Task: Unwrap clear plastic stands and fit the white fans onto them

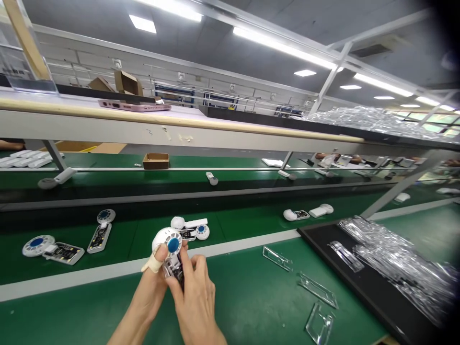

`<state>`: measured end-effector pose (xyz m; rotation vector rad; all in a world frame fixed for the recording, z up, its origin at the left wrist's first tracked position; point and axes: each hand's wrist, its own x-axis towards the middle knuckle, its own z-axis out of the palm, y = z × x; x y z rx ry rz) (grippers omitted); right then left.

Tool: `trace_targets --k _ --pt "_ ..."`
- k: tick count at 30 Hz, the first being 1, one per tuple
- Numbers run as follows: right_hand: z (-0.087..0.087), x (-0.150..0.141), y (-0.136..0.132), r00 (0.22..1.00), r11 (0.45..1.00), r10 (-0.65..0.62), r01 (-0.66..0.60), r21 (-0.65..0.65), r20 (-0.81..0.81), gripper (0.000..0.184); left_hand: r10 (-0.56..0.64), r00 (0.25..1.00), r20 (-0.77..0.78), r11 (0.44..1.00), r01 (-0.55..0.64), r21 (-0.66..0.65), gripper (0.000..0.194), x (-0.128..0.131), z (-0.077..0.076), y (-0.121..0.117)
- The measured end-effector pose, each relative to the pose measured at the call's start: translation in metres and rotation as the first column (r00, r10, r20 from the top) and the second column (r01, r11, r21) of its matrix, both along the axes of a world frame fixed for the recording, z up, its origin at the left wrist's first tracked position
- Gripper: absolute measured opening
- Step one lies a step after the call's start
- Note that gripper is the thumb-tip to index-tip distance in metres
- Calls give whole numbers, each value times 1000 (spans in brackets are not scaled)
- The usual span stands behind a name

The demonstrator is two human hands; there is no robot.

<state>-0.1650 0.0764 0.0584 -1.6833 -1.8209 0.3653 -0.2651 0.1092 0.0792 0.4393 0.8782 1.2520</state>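
My left hand [149, 287], its finger wrapped in a beige bandage, and my right hand [194, 302] together hold a white round device with a blue centre button [170, 241]. A small dark circuit board [175, 270] sits below it, partly hidden by my fingers. Just beyond my hands, a similar white unit with a board [190, 228] lies on the green bench. Further left lie several blue-centred white discs [38, 246] beside circuit boards [63, 253].
Clear plastic pieces [277, 258] lie to the right on the green mat. Beyond them, a black tray [316, 235] holds clear bagged items. White units [308, 212] lie on the bench, and a conveyor line runs behind. A co-worker's hands [325, 156] show far back. A pink phone-like part [134, 105] rests on the upper shelf.
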Motion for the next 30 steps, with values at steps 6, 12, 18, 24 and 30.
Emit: trace_targets --k 6,12,18,24,30 --pt "-26 -7 -6 1000 994 -27 27 110 2 56 63 997 33 997 -62 -55 50 1 -1 4" --pt "-29 20 -10 998 998 53 -54 22 38 58 -45 999 30 998 46 -31 60 9 -13 4" --pt "-35 41 -4 995 997 -52 57 44 -89 42 -244 922 -300 968 209 -142 65 22 -34 -2" --pt "-63 54 22 888 934 -356 347 -82 -292 54 -13 904 -427 998 -13 -59 55 44 -58 5" --pt "-96 94 62 923 921 -363 335 -198 -126 55 -177 939 -296 976 129 -173 60 89 -83 37"
